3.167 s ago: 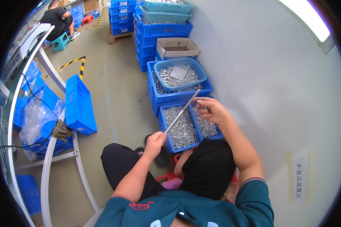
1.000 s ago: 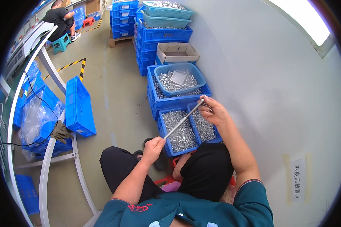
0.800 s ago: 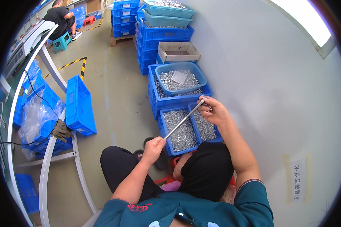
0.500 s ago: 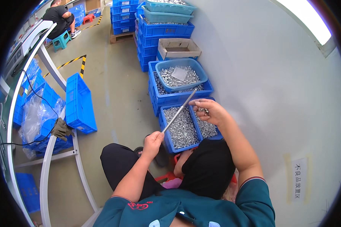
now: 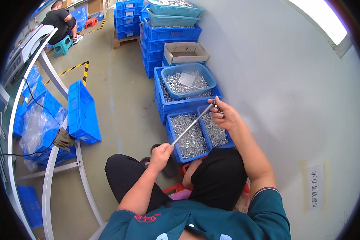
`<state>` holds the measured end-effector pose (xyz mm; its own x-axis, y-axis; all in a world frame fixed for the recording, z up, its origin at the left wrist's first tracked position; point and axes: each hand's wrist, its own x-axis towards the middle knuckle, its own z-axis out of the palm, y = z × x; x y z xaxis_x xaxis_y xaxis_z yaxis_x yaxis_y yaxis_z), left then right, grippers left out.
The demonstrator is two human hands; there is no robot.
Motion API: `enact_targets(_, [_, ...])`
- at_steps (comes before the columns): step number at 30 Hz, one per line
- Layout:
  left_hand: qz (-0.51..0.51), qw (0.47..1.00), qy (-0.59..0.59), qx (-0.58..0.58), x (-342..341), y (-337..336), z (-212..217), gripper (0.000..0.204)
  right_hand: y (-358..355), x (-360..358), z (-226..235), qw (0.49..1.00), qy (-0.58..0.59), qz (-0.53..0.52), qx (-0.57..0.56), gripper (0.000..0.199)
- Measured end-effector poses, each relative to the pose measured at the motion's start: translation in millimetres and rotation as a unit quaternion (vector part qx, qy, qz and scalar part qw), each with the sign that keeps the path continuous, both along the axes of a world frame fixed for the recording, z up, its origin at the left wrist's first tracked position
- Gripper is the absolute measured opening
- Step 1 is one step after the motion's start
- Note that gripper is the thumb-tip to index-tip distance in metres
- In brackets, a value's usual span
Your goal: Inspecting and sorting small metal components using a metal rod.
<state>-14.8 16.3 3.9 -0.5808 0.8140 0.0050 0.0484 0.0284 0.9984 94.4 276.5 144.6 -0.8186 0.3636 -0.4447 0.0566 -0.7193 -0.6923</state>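
My left hand (image 5: pixel 161 157) is closed around the near end of a thin metal rod (image 5: pixel 187 129), which slants up and away to the right. At its far end, the fingers of my right hand (image 5: pixel 228 117) pinch close to the tip and hold several small silver metal fittings (image 5: pixel 219 109); their exact kind is too small to tell. Both hands are above a blue divided crate (image 5: pixel 181 157). Small silver fittings (image 5: pixel 193 144) fill its left compartment, and similar fittings (image 5: pixel 216 134) lie in the right one.
Beyond stands a light-blue basin (image 5: pixel 213 81) of metal parts on a larger blue crate (image 5: pixel 160 106). Stacked crates (image 5: pixel 170 34) and a carton (image 5: pixel 185 48) line the wall. At left are a white metal frame (image 5: pixel 48 192) and a blue crate (image 5: pixel 82 114). A person (image 5: pixel 60 22) sits far off.
My right hand has moved up slightly, and its fingers now meet the rod's far tip, which was free before. The left hand keeps its grip; the rod has tilted lower.
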Motion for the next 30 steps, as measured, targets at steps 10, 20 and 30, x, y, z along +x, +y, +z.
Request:
enact_targets(10, [-0.002,1.000,0.016,0.021,-0.5,0.0,-2.7,0.025,1.8,2.6,0.3,0.997,0.024,0.078,-0.008,0.035])
enact_targets(20, [0.042,0.989,0.141,0.016,-5.4,-3.7,6.7,0.025,2.1,1.9,10.0,0.997,-0.008,0.079,0.024,0.020])
enact_targets(30, [0.042,0.995,0.095,0.002,1.7,-1.3,2.3,0.025,-19.0,-5.8,13.9,0.985,-0.042,-0.042,0.161,0.025])
